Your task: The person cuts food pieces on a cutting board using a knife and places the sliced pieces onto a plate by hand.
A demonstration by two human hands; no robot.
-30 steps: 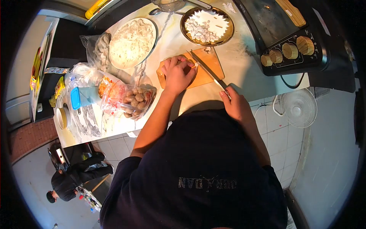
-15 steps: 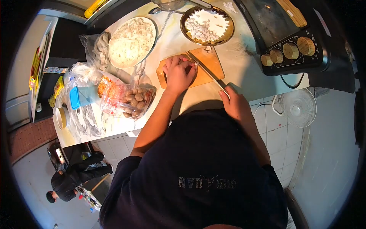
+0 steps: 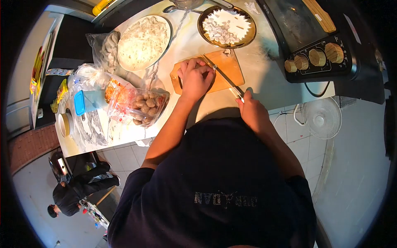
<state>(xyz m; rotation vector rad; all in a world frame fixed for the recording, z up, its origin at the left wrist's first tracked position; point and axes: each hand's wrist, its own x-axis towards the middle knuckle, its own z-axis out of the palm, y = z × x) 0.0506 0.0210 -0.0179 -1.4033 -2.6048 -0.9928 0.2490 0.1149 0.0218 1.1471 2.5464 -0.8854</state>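
My right hand (image 3: 253, 112) grips the handle of a long knife (image 3: 223, 76), whose blade slants up and left across an orange-brown cutting board (image 3: 235, 68). At the board's left half, my left hand (image 3: 196, 79) is closed with its fingers curled, its fingertips close beside the blade. Whatever is under those fingers is mostly hidden; only a small pale bit shows near the blade. Above the board stands a round, dark-rimmed plate (image 3: 201, 27) holding small chopped greyish pieces (image 3: 221, 34) and a patch of white (image 3: 235, 20).
Left of the board are a large plate (image 3: 170, 38) heaped with pale pieces, a bag of brown balls (image 3: 145, 106), a blue-lidded container (image 3: 80, 103) and a tape roll (image 3: 63, 125). A black cooker with wooden knobs (image 3: 317, 57) is right. Another person (image 3: 68, 200) is lower left.
The view has shifted slightly. My right hand and the knife handle have moved a little up and left, and the blade is slightly turned. My left hand stays on the board.
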